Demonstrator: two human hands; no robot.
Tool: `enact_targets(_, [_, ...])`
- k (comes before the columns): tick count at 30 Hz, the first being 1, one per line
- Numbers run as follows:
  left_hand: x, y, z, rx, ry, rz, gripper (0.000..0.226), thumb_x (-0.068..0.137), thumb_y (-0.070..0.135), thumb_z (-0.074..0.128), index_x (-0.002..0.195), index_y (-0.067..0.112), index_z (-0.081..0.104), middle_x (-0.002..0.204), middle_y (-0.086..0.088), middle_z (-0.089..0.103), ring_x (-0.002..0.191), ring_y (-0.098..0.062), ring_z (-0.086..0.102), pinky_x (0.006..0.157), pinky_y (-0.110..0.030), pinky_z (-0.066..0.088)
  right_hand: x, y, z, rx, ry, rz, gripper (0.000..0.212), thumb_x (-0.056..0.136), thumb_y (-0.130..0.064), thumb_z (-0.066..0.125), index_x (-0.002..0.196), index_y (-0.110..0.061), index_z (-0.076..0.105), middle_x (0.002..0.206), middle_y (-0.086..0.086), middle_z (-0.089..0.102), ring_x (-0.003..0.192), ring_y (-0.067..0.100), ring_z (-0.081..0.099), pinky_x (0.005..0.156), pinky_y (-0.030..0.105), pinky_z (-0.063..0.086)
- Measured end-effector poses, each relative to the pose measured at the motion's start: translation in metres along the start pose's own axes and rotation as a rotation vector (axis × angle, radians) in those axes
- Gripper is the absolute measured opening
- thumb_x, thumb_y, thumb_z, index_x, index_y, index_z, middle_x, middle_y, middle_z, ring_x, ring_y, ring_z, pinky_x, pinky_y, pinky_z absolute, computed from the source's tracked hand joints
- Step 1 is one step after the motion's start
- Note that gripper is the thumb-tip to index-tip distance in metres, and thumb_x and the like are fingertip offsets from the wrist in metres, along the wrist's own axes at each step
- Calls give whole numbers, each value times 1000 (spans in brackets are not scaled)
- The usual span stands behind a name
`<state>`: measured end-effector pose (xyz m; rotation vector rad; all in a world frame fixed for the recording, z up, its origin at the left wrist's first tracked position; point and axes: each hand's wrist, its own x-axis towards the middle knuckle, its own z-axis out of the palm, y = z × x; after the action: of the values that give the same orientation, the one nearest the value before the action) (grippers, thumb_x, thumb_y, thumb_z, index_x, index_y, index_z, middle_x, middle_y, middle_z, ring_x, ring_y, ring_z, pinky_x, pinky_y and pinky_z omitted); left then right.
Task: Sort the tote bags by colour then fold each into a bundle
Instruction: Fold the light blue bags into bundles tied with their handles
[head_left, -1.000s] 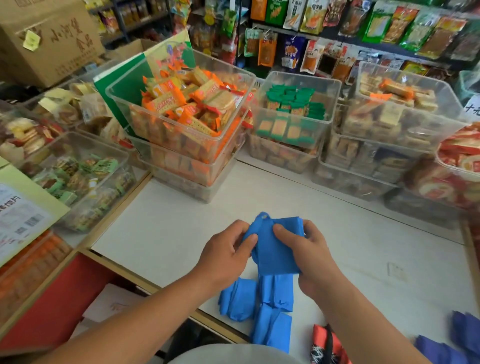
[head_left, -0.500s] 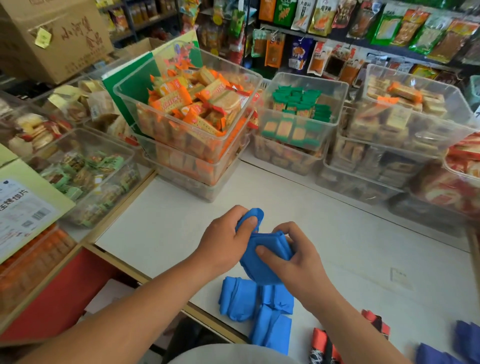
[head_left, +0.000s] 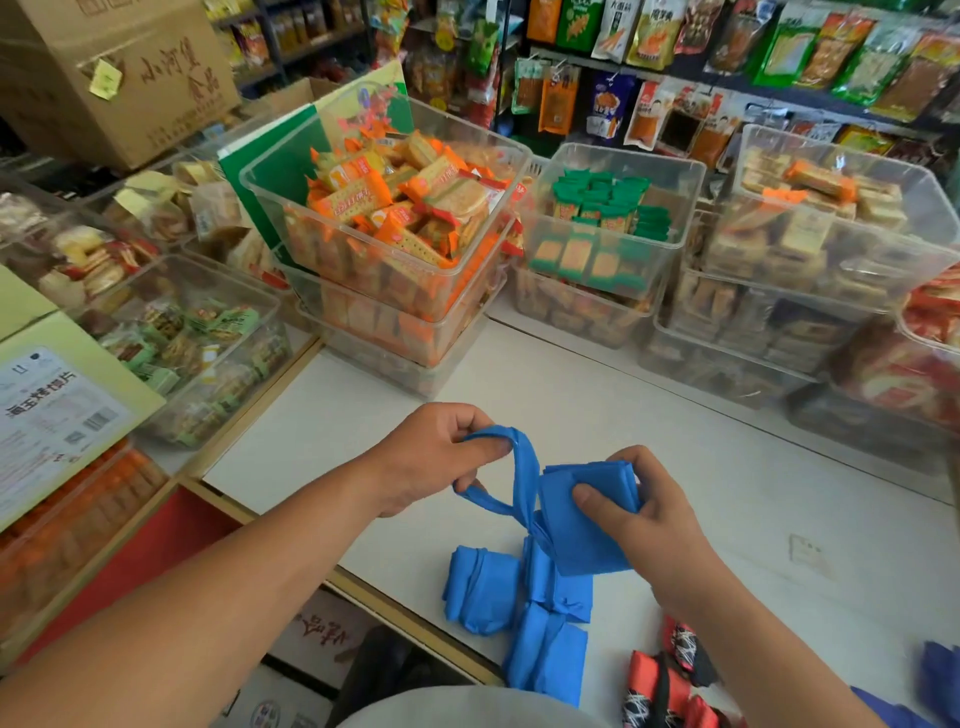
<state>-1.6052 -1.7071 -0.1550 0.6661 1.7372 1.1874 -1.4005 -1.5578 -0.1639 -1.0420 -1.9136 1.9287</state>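
We have three blue bundles (head_left: 483, 587) done lower centre; right hand (head_left: 644, 519) grips a fourth bag (head_left: 582, 530), left hand (head_left: 431, 457) pinches its handle (head_left: 524, 467); red bags (head_left: 654, 680) remain

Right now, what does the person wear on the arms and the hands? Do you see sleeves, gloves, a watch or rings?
Nothing is worn there. The left hand and the right hand have no gloves and no visible ring. The left forearm and the right forearm show no sleeve, watch or bracelet. Only a pale grey garment shows at the bottom edge.
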Motion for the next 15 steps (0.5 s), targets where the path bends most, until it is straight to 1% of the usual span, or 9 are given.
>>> enact_targets(1, [-1,2,-1,-12,-70,-3,18,97,17,70,95,0,66,56,-4,49,56,-17,46,87,-52,58,0,1,-2,3,-9,14,22,91,-16,77,90,-20,55,82,10,70,69,21,67,56,33,54])
enact_targets(2, [-3,4,-4,-13,-163,-2,13,97,13,70,94,2,65,57,-1,50,55,-15,46,84,-46,59,0,3,-4,-1,-14,25,22,91,-17,77,90,-21,55,84,11,70,71,23,68,58,36,55])
enact_targets(3, [-5,7,-7,0,-252,0,8,95,8,71,94,4,65,59,1,53,56,-12,47,76,-35,59,0,5,-6,-5,-12,39,22,91,-17,77,89,-21,55,85,12,70,72,24,68,59,38,55])
enact_targets(4, [-7,10,-10,11,-314,2,9,93,4,72,94,5,64,62,3,58,58,-10,51,68,-25,53,0,7,-10,0,-2,59,23,90,-17,77,88,-21,55,86,14,70,73,26,68,60,39,55])
enact_targets(6, [-9,11,-17,-13,-368,-2,15,88,1,76,92,7,63,71,2,64,66,-9,56,63,-18,47,0,12,-17,37,26,103,23,90,-17,78,89,-19,55,91,19,69,76,29,69,64,43,54])
enact_targets(8, [-8,9,-16,-24,-336,28,17,85,2,79,89,8,64,78,-3,66,73,-13,60,68,-21,50,0,17,-23,63,35,144,24,89,-19,79,91,-16,55,95,21,70,79,31,70,68,45,55])
enact_targets(11, [-1,5,0,-63,-124,147,15,88,4,78,90,4,63,81,-12,68,77,-20,65,74,-29,54,0,22,-21,75,9,176,25,88,-19,80,90,-16,55,93,17,71,80,32,71,69,46,56])
enact_targets(13, [7,0,10,-142,-24,167,15,91,7,75,91,4,60,73,-9,64,65,-21,61,67,-31,53,0,21,-18,104,-12,185,30,84,-21,84,90,-15,55,91,14,71,79,31,70,69,44,56])
enact_targets(15, [13,-10,17,-89,14,114,18,96,15,72,91,7,58,66,-7,53,53,-19,49,55,-31,47,-2,17,-15,148,-32,180,38,77,-26,88,90,-14,55,91,13,70,80,29,70,67,42,56])
